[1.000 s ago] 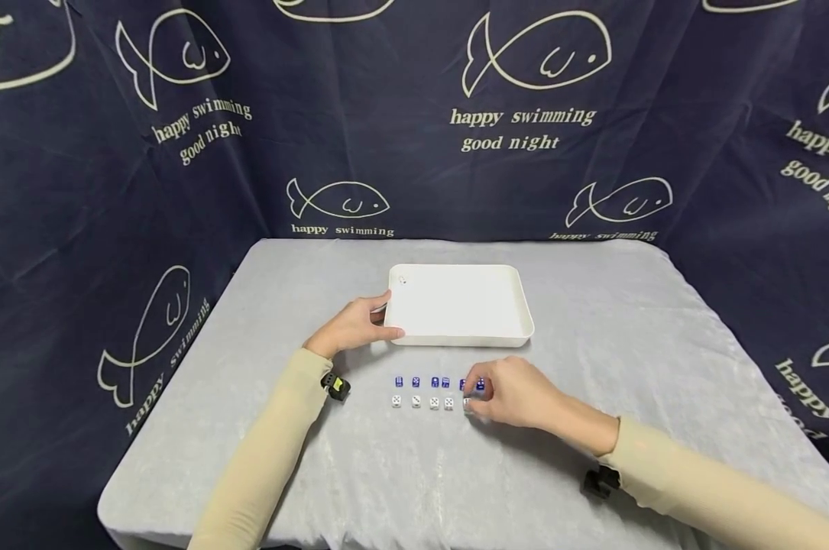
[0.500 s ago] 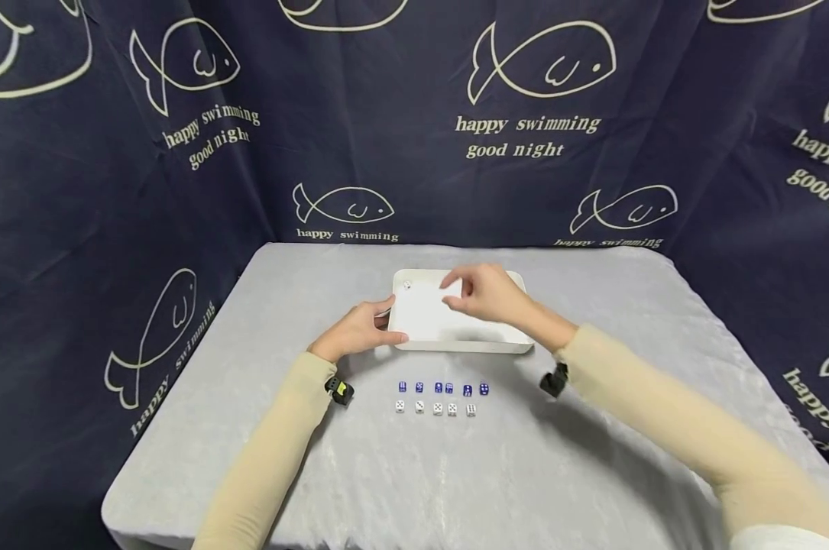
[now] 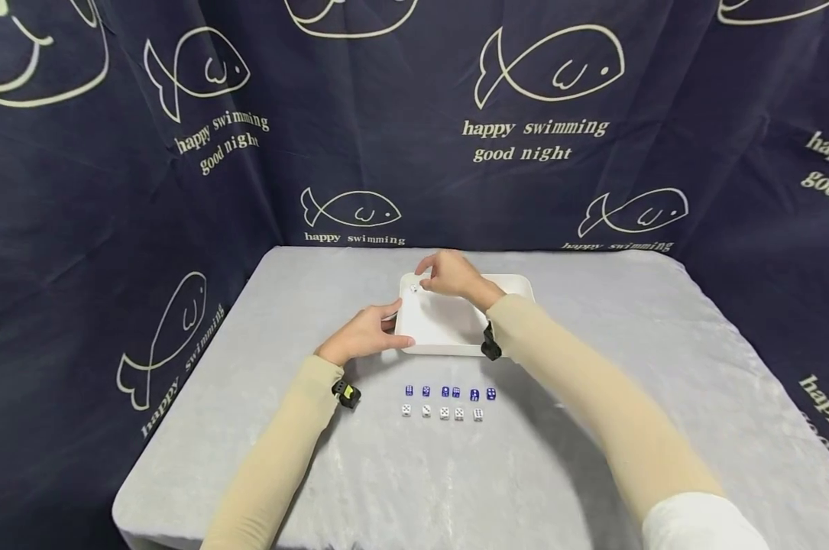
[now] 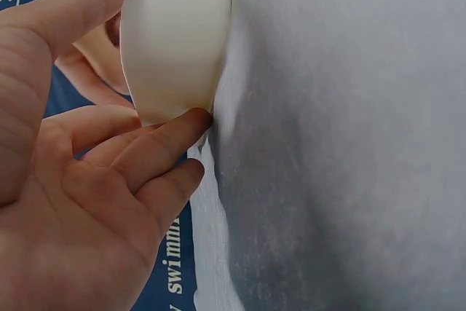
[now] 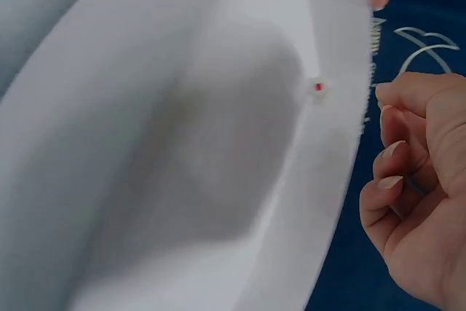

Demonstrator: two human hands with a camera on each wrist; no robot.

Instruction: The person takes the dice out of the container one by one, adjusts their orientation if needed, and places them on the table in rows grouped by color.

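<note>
My left hand (image 3: 366,332) holds the white tray (image 3: 442,348) by its near left corner, with the thumb on the front and the other fingers at the left wall (image 4: 175,41). My right hand (image 3: 453,275) is over the tray's back left part, thumb and forefinger apart, and nothing shows between them. Close by its fingertips, a white die (image 3: 414,289) lies in the tray's back left corner; the right wrist view shows this die (image 5: 318,87) with a red dot. In that view the right hand's fingers (image 5: 389,187) are loosely bent.
In front of the tray lie a row of several blue dice (image 3: 445,391) and, nearer, a row of several white dice (image 3: 445,413). A grey cloth (image 3: 386,489) covers the table. Dark blue curtains (image 3: 414,114) with fish drawings stand behind and at both sides.
From the right end of the dice rows, my right hand has moved up and left, over the tray to its back left corner. The left hand stays at the tray.
</note>
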